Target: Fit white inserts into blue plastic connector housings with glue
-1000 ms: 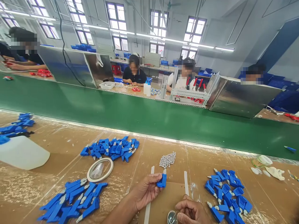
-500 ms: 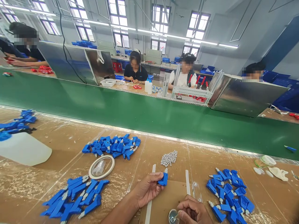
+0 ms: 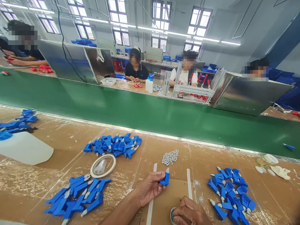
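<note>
Here, left grip [image 3: 151, 189] pinching blue part [image 3: 166, 179], right grip [image 3: 191, 212] at round dish [image 3: 171, 216], its hold unclear, sticks [image 3: 262, 161] inside tub [image 3: 270, 158].

One blue plastic piece with a pale tip [image 3: 165, 179] was counted in the left hand [image 3: 152, 187], beside one small round dish [image 3: 172, 213]. Four heaps of blue plastic pieces [image 3: 112, 145] were seen, too jumbled to be totalled. One cluster of small grey pellets [image 3: 170, 157], two white tape strips [image 3: 189, 184], one flat cream-coloured ring [image 3: 114, 163], one translucent white jug [image 3: 28, 150], two white squeeze bottles [image 3: 150, 86] and at least four co-workers [image 3: 137, 73] were also counted.
</note>
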